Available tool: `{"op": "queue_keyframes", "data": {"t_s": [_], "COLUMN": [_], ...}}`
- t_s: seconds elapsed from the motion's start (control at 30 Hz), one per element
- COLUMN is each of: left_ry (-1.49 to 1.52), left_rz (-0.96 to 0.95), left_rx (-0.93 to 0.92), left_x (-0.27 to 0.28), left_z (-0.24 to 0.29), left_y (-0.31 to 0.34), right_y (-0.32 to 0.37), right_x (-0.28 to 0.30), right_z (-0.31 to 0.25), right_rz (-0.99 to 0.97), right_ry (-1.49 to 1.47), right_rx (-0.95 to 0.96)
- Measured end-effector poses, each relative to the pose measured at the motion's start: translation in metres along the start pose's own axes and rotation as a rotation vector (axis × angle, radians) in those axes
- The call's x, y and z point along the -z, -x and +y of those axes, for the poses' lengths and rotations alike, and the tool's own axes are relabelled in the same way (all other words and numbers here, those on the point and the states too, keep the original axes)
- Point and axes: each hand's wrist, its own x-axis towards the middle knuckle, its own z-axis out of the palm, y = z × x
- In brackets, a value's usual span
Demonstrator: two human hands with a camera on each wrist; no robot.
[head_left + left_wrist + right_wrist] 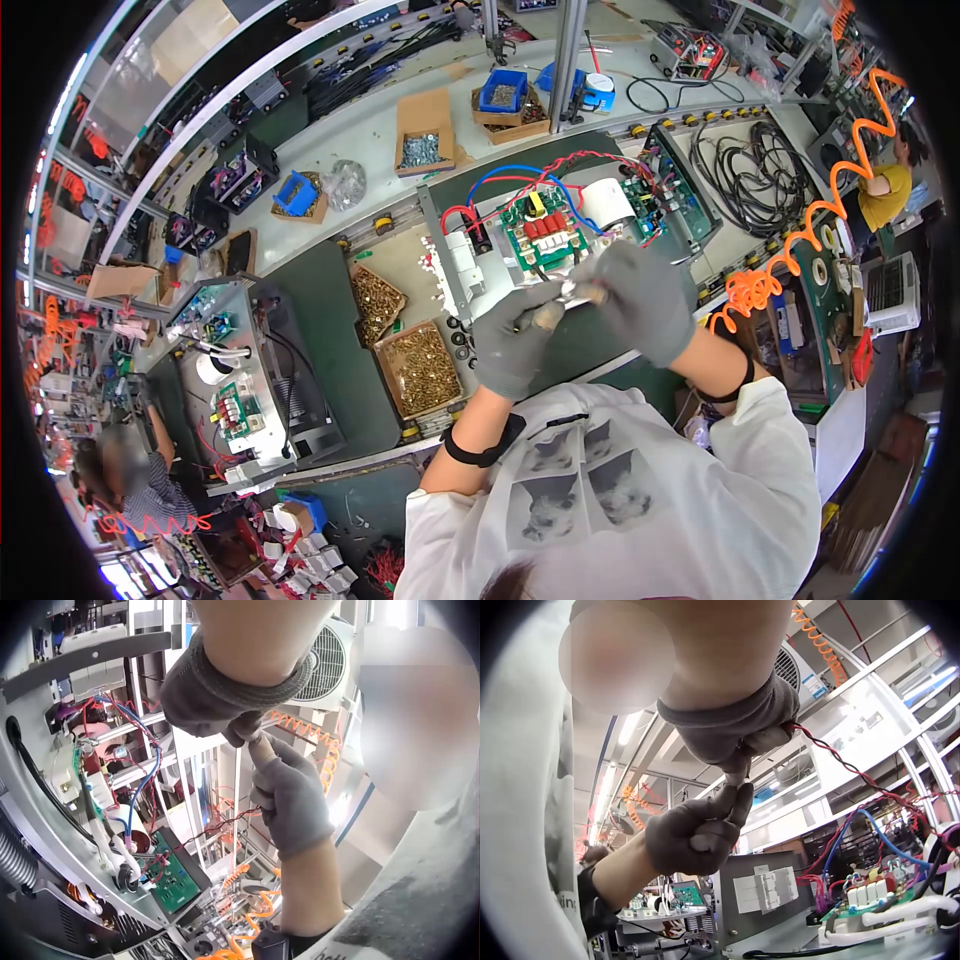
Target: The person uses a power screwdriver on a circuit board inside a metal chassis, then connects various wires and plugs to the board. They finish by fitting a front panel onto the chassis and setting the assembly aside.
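Holding left hand and right hand together, fingertips meeting, on the wearer's side of the circuit board. Gripping twisted red-black wire in the right, trailing it toward parts right of the circuit board. Pinching small shiny piece with the left, too small to identify. Having white cylinder just right of the circuit board, brass-coloured fasteners left of it, coiled black cables well off right.
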Motion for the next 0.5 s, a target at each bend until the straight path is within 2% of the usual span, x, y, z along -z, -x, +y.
{"op": "queue_keyframes", "data": {"t_s": [0.03, 0.1, 0.13, 0.17, 0.23, 0.27, 0.33, 0.4, 0.5], "left_ry": [0.008, -0.66, -0.82, -0.816, -0.97, -0.948, -0.926, -0.915, -0.862], "left_rz": [0.005, 0.351, 0.364, 0.369, 0.467, 0.44, 0.474, 0.498, 0.512], "left_rx": [0.001, -0.493, -0.47, -0.465, -0.334, -0.299, -0.29, -0.267, -0.33], "left_x": [0.002, 0.011, 0.017, 0.019, 0.023, 0.027, 0.029, 0.029, 0.031], "left_z": [0.0, 0.004, 0.007, 0.005, -0.003, -0.014, -0.016, -0.023, -0.029], "left_y": [-0.003, -0.004, -0.007, -0.011, -0.019, -0.022, -0.019, -0.02, -0.023], "right_y": [-0.007, -0.019, -0.028, -0.036, -0.043, -0.042, -0.043, -0.041, -0.034], "right_x": [0.004, 0.003, 0.003, 0.004, -0.004, -0.008, -0.013, -0.019, -0.027], "right_z": [0.013, 0.056, 0.084, 0.109, 0.158, 0.172, 0.184, 0.196, 0.209], "right_rz": [-0.002, 0.036, -0.048, -0.132, -0.442, -0.447, -0.627, -0.646, -0.617], "right_ry": [0.057, 0.341, 0.397, 0.454, 0.661, 0.665, 0.757, 0.763, 0.763], "right_rx": [0.035, -0.074, -0.157, -0.238, -0.338, -0.328, -0.28, -0.277, -0.264]}}
